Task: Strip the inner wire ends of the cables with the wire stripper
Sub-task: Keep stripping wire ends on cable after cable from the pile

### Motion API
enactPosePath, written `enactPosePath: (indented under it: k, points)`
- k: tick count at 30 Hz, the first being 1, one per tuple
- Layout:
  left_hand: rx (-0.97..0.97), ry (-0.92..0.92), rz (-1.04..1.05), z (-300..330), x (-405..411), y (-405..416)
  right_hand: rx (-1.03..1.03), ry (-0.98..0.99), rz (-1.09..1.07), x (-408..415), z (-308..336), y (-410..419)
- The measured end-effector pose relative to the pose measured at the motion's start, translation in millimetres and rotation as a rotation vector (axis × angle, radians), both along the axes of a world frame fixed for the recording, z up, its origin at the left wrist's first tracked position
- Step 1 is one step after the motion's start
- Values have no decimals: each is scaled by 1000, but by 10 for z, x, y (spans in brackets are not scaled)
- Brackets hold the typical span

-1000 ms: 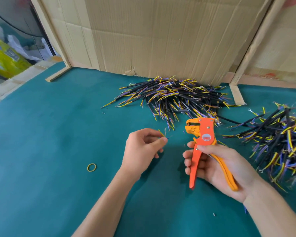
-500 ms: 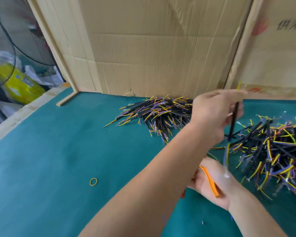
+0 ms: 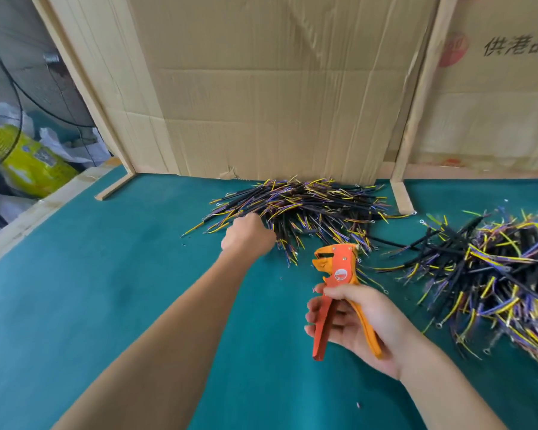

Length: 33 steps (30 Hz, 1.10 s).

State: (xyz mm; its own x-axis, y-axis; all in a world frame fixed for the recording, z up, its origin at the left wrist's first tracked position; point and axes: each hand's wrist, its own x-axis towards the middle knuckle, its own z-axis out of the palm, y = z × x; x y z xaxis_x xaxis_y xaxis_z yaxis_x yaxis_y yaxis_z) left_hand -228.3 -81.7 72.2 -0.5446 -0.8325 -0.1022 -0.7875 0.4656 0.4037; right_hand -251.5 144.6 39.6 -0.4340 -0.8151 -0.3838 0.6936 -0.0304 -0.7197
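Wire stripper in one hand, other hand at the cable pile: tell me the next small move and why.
Probably pinch one cable from the centre pile and bring it back to the stripper's head. The left hand reaches into the pile's near edge, though whether it grips a cable yet cannot be told. The right hand holds the orange wire stripper upright by its handles, with nothing in its head.

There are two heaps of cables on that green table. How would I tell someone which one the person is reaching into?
Start at the big cardboard sheet standing at the back of the green table. The cable heap lying right against its foot is the one, with the left hand at its near left edge. The other heap lies apart, off to the right beyond the orange wire stripper, with no hand on it.
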Motion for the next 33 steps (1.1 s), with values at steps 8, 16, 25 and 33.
enactPosePath:
  k: [8, 16, 25, 33]
  points:
    - [111, 231, -4, -177, -50, -30, -23, -20, 2, -25, -51, 3]
    - [321, 548, -36, -159, 320, 307, -69, -60, 14, -68, -73, 34]
    - [229, 684, -241, -573, 1108, 1157, -345, 6, -44, -183, 16, 133]
    - [233, 731, -274, -680, 1174, 1215, -393, 27, -149, -331, 38, 253]
